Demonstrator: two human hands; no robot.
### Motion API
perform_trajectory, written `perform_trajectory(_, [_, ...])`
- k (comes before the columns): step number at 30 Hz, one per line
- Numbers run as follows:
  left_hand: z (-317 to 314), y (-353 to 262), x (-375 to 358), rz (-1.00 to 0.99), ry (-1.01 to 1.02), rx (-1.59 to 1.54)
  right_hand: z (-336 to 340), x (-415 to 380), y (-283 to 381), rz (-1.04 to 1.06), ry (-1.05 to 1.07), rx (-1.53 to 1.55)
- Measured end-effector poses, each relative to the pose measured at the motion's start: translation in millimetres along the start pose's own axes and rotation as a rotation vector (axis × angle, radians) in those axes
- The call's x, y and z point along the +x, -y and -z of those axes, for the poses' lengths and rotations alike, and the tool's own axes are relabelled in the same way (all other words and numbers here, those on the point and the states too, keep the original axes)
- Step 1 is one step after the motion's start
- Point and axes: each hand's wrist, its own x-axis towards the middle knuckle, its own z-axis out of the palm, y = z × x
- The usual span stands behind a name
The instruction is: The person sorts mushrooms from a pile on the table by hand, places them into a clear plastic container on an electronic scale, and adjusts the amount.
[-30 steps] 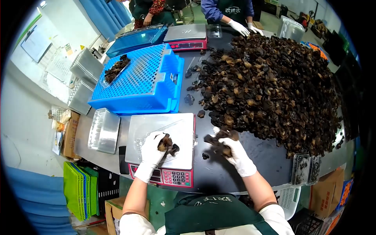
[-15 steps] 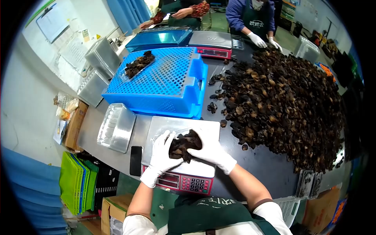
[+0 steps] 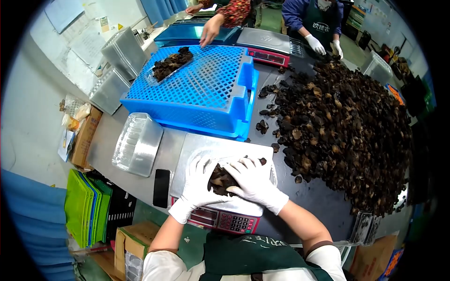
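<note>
My left hand (image 3: 198,183), white-gloved, curves round the left side of some dark dried fungus (image 3: 221,180) over the scale's metal plate (image 3: 190,146). From the right, my right hand (image 3: 253,181) covers part of the same fungus, its fingers bent over the top. The fungus seems to lie in a clear tray, mostly hidden by my hands. Below the plate shows the scale's red keypad panel (image 3: 236,222). A large heap of the same fungus (image 3: 347,136) spreads over the table to the right.
An upturned blue crate (image 3: 183,111) bears a filled clear tray (image 3: 171,65). Stacked clear trays (image 3: 137,144) and a black phone (image 3: 161,188) lie left of the scale. Another scale (image 3: 265,41) stands behind. Across the table, two people work, one gloved.
My right hand has moved over the top of the fungus, and my left hand stays at its left side. Across the table, one person's bare hand now reaches to the blue crate. The view has shifted slightly.
</note>
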Motion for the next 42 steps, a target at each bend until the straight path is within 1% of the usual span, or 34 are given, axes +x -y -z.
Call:
perform_trajectory(2, [-7.3,1.2,-0.2,0.002,-0.004,0.128,-6.2,5.1,12.5,-0.076,-0.034,-0.005])
perform_trajectory(4, [-3.9,3.1,0.5,-0.019,0.001,0.120,-4.6,8.0,14.3,-0.075,0.008,-0.025])
perform_trajectory(6, [4.7,1.5,0.5,0.020,0.072,0.020,4.7,8.8,11.0,-0.072,0.091,-0.009])
perform_trajectory(7, [8.7,3.1,-0.4,0.022,0.100,-0.018,11.7,6.4,7.0,-0.112,0.141,0.056])
perform_trajectory(10, [19.1,0.7,-3.0,0.025,0.143,-0.068,26.5,-2.7,-3.9,-0.163,0.137,0.102])
perform_trajectory(11, [21.1,-1.2,-3.2,0.037,0.168,-0.082,27.1,-5.3,-3.5,-0.160,0.068,0.091])
perform_trajectory(12, [22.0,-2.5,-4.5,0.037,0.169,-0.082,27.8,-8.4,-3.3,-0.162,0.068,0.092])
perform_trajectory(15, [24.2,-5.6,-5.9,0.015,0.166,-0.053,26.3,-18.5,-2.2,0.012,-0.067,0.152])
perform_trajectory(16, [25.1,-6.4,-5.6,0.021,0.162,-0.044,24.6,-20.4,-0.5,0.052,-0.101,0.130])
perform_trajectory(18, [24.0,-6.4,-4.6,0.027,0.159,-0.033,25.6,-20.3,2.9,0.112,-0.041,0.081])
perform_trajectory(20, [16.8,-6.7,-0.7,-0.041,0.116,-0.071,19.1,-16.4,7.1,0.149,0.001,0.002])
perform_trajectory(22, [16.7,-9.2,0.6,-0.036,0.132,-0.010,14.4,-15.1,8.4,0.177,0.002,-0.026])
perform_trajectory(25, [13.7,-5.9,-3.3,-0.021,0.131,0.031,26.3,-20.9,6.7,0.075,-0.225,0.365])
perform_trajectory(26, [14.1,-4.9,-5.8,-0.020,0.132,0.031,33.0,-28.0,5.1,-0.004,-0.234,0.462])
perform_trajectory(28, [16.7,0.5,-10.8,-0.040,0.072,-0.120,48.4,-54.9,-4.4,-0.121,-0.241,0.840])
perform_trajectory(30, [32.2,-4.4,-13.5,0.013,0.019,-0.153,74.8,-94.5,-11.2,-0.367,-0.153,1.151])
perform_trajectory(32, [27.4,10.3,-27.5,0.026,-0.130,-0.323,89.0,-144.1,-26.2,-0.525,-0.085,1.391])
perform_trajectory(33, [39.6,1.7,-32.4,0.045,-0.157,-0.286,97.9,-168.8,-33.5,-0.601,0.064,1.430])
perform_trajectory(34, [41.5,-1.9,-39.7,0.172,-0.167,-0.432,105.3,-194.4,-40.3,-0.676,0.213,1.465])
perform_trajectory(36, [51.6,-8.1,-48.0,0.161,-0.152,-0.347,107.2,-252.2,-49.6,-0.787,0.740,1.260])
perform_trajectory(37, [52.6,-14.9,-49.8,0.202,-0.168,-0.443,106.5,-264.8,-40.0,-0.881,0.945,1.118])
perform_trajectory(38, [52.1,-18.5,-50.8,0.194,-0.157,-0.446,108.7,-273.9,-31.9,-0.969,1.144,0.966])
perform_trajectory(39, [51.2,-21.4,-50.9,0.203,-0.173,-0.428,114.7,-264.6,-17.6,-0.995,1.140,0.729])
perform_trajectory(40, [50.8,-24.5,-49.4,0.210,-0.188,-0.411,115.2,-258.5,-11.9,-0.962,1.082,0.540])
perform_trajectory(41, [48.7,-33.0,-43.2,0.220,-0.240,-0.414,111.7,-249.1,-8.0,-0.988,0.913,0.494])
perform_trajectory(42, [44.2,-38.2,-38.3,0.206,-0.228,-0.419,104.9,-239.6,-5.6,-1.010,0.745,0.442])
